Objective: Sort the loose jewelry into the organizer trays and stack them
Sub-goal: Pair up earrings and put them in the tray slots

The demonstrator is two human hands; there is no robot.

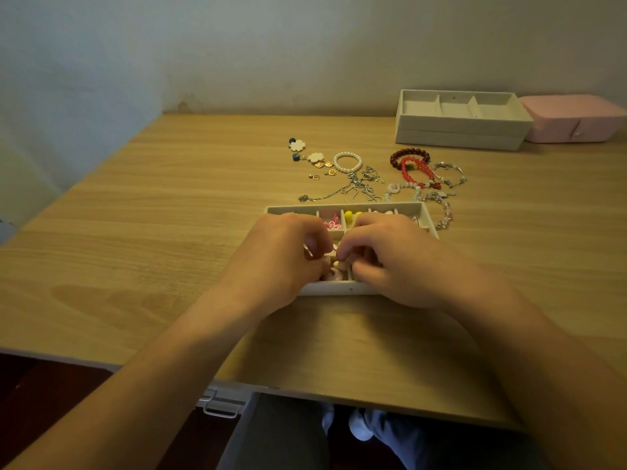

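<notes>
In the head view, the left hand (288, 256) and right hand (393, 262) met over the near compartments of the organizer tray (336, 289) on the wooden table (135, 232). Their fingers were curled inward, tips close together above small pale pieces, though whether they pinched any could not be told. The loose jewelry lay just beyond the tray from 12 to 2 o'clock: flower earrings (298, 145), a pearl bracelet (347, 162), tangled silver chains (359, 188) and red bead bracelets (412, 164), with two stacked trays (461, 130) and a pink box (576, 120) farther off at 1 o'clock.
</notes>
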